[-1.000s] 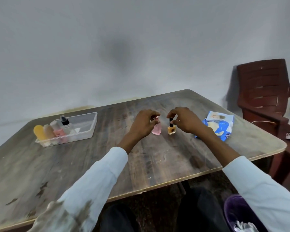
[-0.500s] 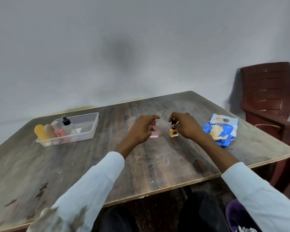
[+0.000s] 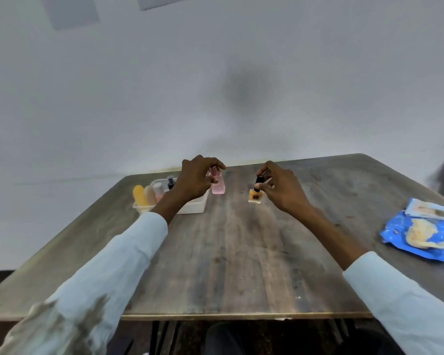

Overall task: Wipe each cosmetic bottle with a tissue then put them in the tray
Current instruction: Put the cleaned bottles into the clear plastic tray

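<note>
A small pink bottle (image 3: 218,185) is pinched at its cap by the thumb and forefinger of the left hand (image 3: 194,181); its long axis is held upright, cap up and flat base down, just beyond the near-right corner of the clear plastic tray (image 3: 193,207). Whether the base touches the wooden table (image 3: 236,247) or is lifted off it cannot be told. A small orange nail-polish bottle (image 3: 255,196) is gripped by the right hand (image 3: 282,188), whose fingertips are curled round the black cap — this bottle too is held upright, cap pointing up, base toward the tabletop, and appears to be raised slightly above it. The orange bottle is seen to the right of the tray, well apart from it, with the pink bottle between the two.

Inside the tray, at its left end, several bottles are stood or leaned together: a yellow-orange one (image 3: 139,196), a pale beige one (image 3: 149,195), a pinkish one (image 3: 159,191) and a clear one with a black spray top (image 3: 170,182). The right part of the tray is hidden behind the left wrist.

Far to the right of the tray, near the table's right edge, a blue packet of tissues (image 3: 420,237) is laid flat. White sleeves (image 3: 128,254) are worn on both forearms.
</note>
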